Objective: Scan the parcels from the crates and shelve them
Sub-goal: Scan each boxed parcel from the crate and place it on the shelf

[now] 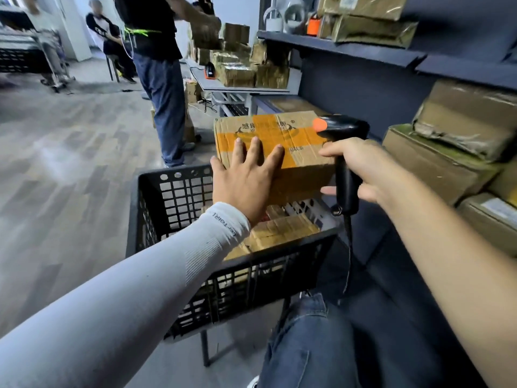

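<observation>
The left hand [246, 177] lies flat with fingers spread on a cardboard parcel [275, 152] banded in orange tape — the parcel sits atop the black crate [173, 197]. The right hand [361, 169] has its grip clenched round a black scanner [345, 166], just beside the parcel's right end.

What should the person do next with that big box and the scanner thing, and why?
Probably turn the cardboard box to find its label. The left hand rests flat on the box, which sits over the black crate. The right hand grips the scanner beside it, and no barcode label shows on the faces in view.
</observation>
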